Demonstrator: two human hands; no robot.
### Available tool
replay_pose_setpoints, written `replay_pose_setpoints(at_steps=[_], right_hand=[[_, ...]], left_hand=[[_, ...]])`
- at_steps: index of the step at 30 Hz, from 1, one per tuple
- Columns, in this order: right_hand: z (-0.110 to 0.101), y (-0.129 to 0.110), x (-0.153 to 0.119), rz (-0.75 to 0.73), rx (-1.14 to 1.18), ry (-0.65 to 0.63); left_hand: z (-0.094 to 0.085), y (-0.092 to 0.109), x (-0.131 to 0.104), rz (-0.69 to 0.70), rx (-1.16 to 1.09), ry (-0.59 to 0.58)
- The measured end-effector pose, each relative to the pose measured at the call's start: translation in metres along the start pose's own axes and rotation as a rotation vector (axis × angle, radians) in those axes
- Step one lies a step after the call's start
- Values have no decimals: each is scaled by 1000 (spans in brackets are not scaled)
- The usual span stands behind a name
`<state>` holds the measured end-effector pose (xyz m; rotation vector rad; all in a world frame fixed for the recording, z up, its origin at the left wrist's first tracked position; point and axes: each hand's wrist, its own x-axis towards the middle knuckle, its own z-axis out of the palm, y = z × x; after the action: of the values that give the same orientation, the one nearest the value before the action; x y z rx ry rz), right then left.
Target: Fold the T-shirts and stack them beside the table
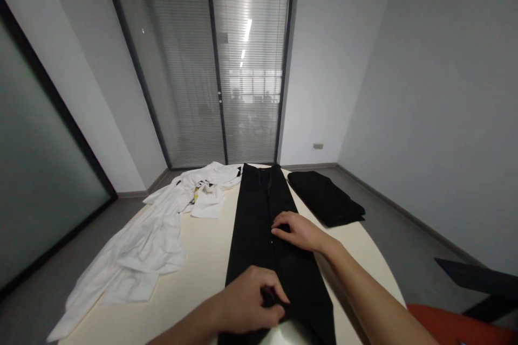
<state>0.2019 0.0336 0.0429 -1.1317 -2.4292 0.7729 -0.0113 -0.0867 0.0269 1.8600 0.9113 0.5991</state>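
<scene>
Black trousers (253, 215) lie lengthwise on the cream table (206, 240), their waist end at the far edge and their legs side by side towards me. My left hand (254, 299) is over the near part of them, fingers curled with a gap between thumb and forefinger; nothing shows in that gap. Farther up, my right hand (297, 230) rests on the right leg beside the middle line, its thumb and forefinger apart and holding nothing visible. A pale patch shows at the near end of the trousers, below my left hand.
Crumpled white clothing (151, 240) spreads over the table's left side. A folded black garment (326, 199) lies at the back right. Beyond the right edge are a red seat (453, 326) and a dark armrest (473, 275). A glass partition (202, 64) stands behind.
</scene>
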Motion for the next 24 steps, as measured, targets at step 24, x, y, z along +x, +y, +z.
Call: replay_pose_setpoints(at_steps=[24], right_hand=[[14,-35,-5,28,827,-239]], left_hand=[[-66,-26,13,-117,-1021,358]])
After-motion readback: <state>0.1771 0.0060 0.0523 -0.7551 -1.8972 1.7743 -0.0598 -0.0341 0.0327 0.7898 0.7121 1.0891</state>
